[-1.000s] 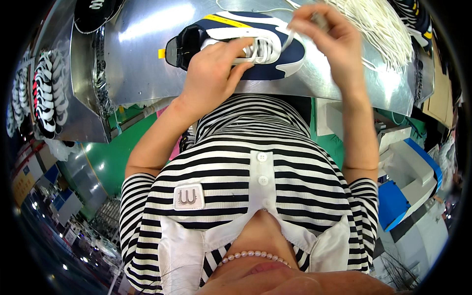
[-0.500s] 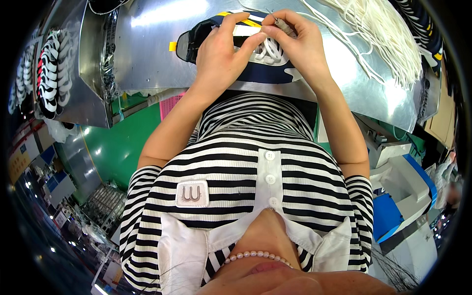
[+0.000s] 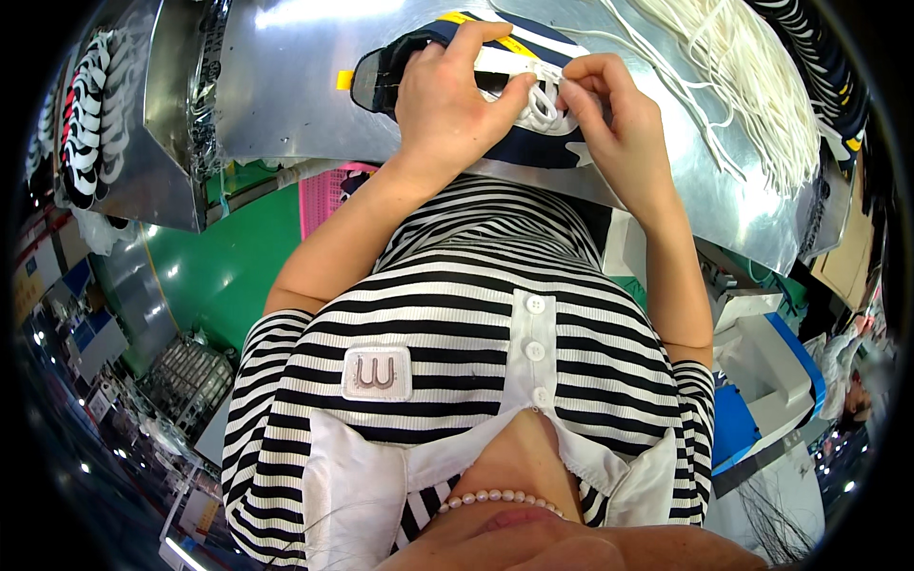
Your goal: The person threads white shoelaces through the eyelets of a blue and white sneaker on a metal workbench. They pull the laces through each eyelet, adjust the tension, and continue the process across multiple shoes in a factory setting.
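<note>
Shoelace [image 3: 541,114], white and looped, rises at the fingertips of the right hand [image 3: 624,124]. That hand's grip is narrow, thumb close to forefinger at the upper row of lace holes; from where I stand I cannot tell whether it is closed on the lace. The left hand [image 3: 455,103] is spread wide across the opening of a navy shoe [image 3: 538,145], its thumb reaching to just beside the loops.

The shoe rests on a shiny metal tabletop [image 3: 305,90], near the person's side, toe to the right, with a yellow tab [image 3: 345,80] at its heel. I judge the step in hand to be lacing, partly done, with the left hand steadying the shoe. The next move seems to call for a sure pinch on the lace and an even pull through its hole, without snagging the loops.

To the right lies a heap of loose white laces [image 3: 752,90]; past it, dark shoes [image 3: 838,86] line the edge. At far left, black-and-white shoes [image 3: 88,119] stand in a row. Below the tabletop are a pink basket [image 3: 319,202] and green floor [image 3: 248,247].
</note>
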Demonstrator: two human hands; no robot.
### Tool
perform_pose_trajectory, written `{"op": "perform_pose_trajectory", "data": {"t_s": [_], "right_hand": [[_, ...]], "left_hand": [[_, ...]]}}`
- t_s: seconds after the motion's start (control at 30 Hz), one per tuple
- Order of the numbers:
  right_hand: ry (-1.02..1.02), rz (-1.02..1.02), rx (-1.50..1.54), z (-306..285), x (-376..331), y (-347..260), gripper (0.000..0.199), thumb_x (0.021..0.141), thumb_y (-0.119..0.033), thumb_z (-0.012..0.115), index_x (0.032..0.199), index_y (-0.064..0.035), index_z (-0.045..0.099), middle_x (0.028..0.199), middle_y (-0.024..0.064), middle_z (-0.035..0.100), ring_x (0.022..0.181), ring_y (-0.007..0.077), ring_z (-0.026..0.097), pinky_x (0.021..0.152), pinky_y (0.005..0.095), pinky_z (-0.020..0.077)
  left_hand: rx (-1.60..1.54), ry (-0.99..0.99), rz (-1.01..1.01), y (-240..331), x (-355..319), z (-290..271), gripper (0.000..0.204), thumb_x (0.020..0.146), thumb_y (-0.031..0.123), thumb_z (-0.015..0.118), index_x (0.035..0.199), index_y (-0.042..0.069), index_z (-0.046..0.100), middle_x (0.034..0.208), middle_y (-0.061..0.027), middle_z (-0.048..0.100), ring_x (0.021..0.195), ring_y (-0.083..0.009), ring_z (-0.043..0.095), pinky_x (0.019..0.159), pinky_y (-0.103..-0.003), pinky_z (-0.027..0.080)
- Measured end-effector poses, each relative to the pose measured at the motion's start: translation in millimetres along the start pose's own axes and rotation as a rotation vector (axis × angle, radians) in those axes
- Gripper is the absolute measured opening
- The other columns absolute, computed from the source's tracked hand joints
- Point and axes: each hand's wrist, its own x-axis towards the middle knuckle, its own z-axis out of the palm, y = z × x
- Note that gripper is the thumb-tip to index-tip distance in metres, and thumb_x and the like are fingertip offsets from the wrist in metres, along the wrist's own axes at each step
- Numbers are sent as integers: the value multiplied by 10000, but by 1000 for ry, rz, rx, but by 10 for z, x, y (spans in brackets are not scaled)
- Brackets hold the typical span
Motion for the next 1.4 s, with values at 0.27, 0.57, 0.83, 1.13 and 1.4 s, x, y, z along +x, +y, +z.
{"op": "perform_pose_trajectory", "data": {"t_s": [0.27, 0.57, 0.83, 1.13, 1.4], "right_hand": [[-59, -124, -302, -25, 93, -37, 188, 920, -117, 610, 1043, 11, 549, 800, 151, 692, 734, 279, 668, 649, 366, 509], [-183, -91, -442, 6, 270, -83, 218, 932, -175, 585, 1040, 7, 533, 757, 187, 662, 723, 359, 657, 640, 452, 492], [87, -15, -149, -187, -149, 70, 195, 884, -222, 700, 999, -76, 643, 659, 60, 608, 554, 194, 582, 535, 316, 436], [458, 14, 394, 85, -48, 329, 169, 863, -97, 709, 1031, -81, 691, 787, 19, 677, 577, 58, 547, 554, 205, 427], [320, -468, -303, 160, -14, 227, 262, 704, -64, 743, 949, -150, 706, 750, 5, 650, 571, 200, 621, 500, 298, 469]], "left_hand": [[-3, 1, 53, -19, -21, 10, 422, 785, 149, 764, 1185, 87, 644, 958, -100, 719, 849, -261, 660, 774, -362, 513], [-180, -79, 120, -46, -60, -27, 431, 834, 43, 694, 1255, 43, 600, 1060, -88, 686, 926, -165, 655, 827, -295, 506], [-357, -76, -13, -15, 18, 54, 439, 833, 56, 746, 1241, 14, 588, 1124, -100, 657, 970, -135, 654, 852, -279, 528], [-771, -537, -244, 73, 159, -276, 440, 843, -11, 690, 1259, 41, 560, 1117, -79, 642, 995, -112, 622, 895, -253, 499], [-723, -580, -293, 135, 201, -232, 396, 895, 53, 670, 1275, 48, 555, 1024, -71, 680, 923, -112, 660, 842, -235, 506]]}}
